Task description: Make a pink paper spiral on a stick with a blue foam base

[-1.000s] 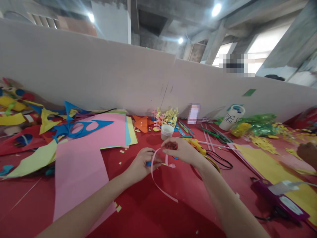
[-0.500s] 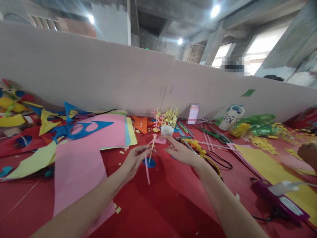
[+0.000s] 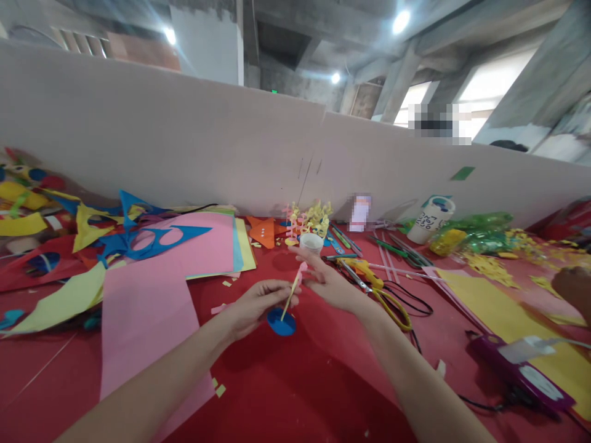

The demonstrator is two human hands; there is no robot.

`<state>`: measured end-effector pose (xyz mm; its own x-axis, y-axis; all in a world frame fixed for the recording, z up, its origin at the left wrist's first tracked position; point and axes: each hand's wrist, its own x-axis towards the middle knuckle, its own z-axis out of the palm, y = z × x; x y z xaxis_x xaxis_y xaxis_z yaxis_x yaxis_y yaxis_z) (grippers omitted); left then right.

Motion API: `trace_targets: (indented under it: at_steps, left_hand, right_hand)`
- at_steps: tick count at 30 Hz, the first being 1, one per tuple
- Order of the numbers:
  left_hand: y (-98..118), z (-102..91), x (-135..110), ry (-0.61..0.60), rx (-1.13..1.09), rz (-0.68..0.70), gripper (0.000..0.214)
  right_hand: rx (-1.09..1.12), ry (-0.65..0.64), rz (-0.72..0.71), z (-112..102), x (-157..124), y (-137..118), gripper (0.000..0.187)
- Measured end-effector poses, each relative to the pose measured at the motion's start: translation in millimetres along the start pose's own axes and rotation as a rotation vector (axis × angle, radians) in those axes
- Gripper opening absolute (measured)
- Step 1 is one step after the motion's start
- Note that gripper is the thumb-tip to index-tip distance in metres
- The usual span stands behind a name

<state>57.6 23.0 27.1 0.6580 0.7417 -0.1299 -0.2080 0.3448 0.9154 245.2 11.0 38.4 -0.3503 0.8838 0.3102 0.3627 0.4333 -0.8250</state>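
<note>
My left hand (image 3: 258,304) is closed in a pinch on a thin yellow paper stick (image 3: 290,299). The stick leans to the right and rises from a round blue disc (image 3: 281,322). Pink paper (image 3: 303,268) is gathered round its upper end. A loose end of pink strip (image 3: 222,308) shows to the left, beyond my left hand. My right hand (image 3: 335,284) is at the stick's top with fingers stretched and apart. Its fingertips are close to the pink paper; whether they touch it I cannot tell. Just behind is a white cup (image 3: 311,242).
Pink sheets (image 3: 148,332) and blue cut-outs (image 3: 157,240) lie left. Right are a yellow glue gun (image 3: 364,271), scissors (image 3: 392,307), yellow sheets (image 3: 521,320) and a purple power strip (image 3: 521,375). Pink and yellow paper plants (image 3: 316,215) stand behind the cup. Another person's hand (image 3: 572,289) is far right.
The stick has tilted right and its blue disc has come slightly nearer. The pink strip that hung down in front now shows gathered at the top, with an end to the left.
</note>
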Motion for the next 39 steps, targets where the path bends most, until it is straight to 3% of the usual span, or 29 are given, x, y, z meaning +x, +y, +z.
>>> trace_targets:
  at_steps: [3, 5, 11, 16, 20, 22, 25, 29, 35, 39]
  left_hand:
    - [0.4, -1.1, -1.2, -0.089, -0.009, -0.025, 0.025]
    - [0.0, -3.5, 0.0, -0.082, -0.035, -0.008, 0.025]
    - [-2.6, -15.9, 8.9, 0.146, -0.138, 0.088, 0.017]
    - [-4.0, -22.7, 14.4, 0.259, -0.101, 0.17, 0.02]
    - [-5.7, -24.0, 16.1, 0.323, 0.122, 0.236, 0.02]
    - [-6.1, -22.2, 16.1, 0.335, 0.253, 0.266, 0.019]
    - [-4.9, -14.6, 13.5, 0.309, 0.45, 0.307, 0.016]
    - [-4.0, -1.3, 6.4, 0.186, 0.631, 0.302, 0.014]
    - [-8.1, 5.9, 1.9, 0.044, 0.879, 0.494, 0.013]
    - [-7.4, 7.2, 2.8, -0.069, 0.812, 0.56, 0.016]
  right_hand:
    - [0.029, -0.078, 0.031, -0.3, -0.2, 5.6, 0.03]
    - [0.086, -0.152, 0.102, -3.4, -0.7, 5.5, 0.021]
    - [0.016, -0.264, 0.239, -17.0, -4.1, -8.9, 0.015]
    - [0.051, -0.207, 0.326, -21.4, -9.8, -25.4, 0.021]
    - [-0.14, -0.181, 0.243, -22.2, -14.8, -51.4, 0.018]
    - [-0.243, -0.209, 0.155, -19.4, -16.5, -65.1, 0.026]
    - [-0.326, -0.268, 0.125, -10.9, -17.4, -79.6, 0.036]
    - [-0.4, -0.258, 0.153, 0.5, -16.7, -85.8, 0.03]
    - [-0.457, -0.008, 0.175, -2.5, -12.3, -81.7, 0.011]
    - [-0.416, 0.068, 0.231, -12.1, -6.3, -55.7, 0.009]
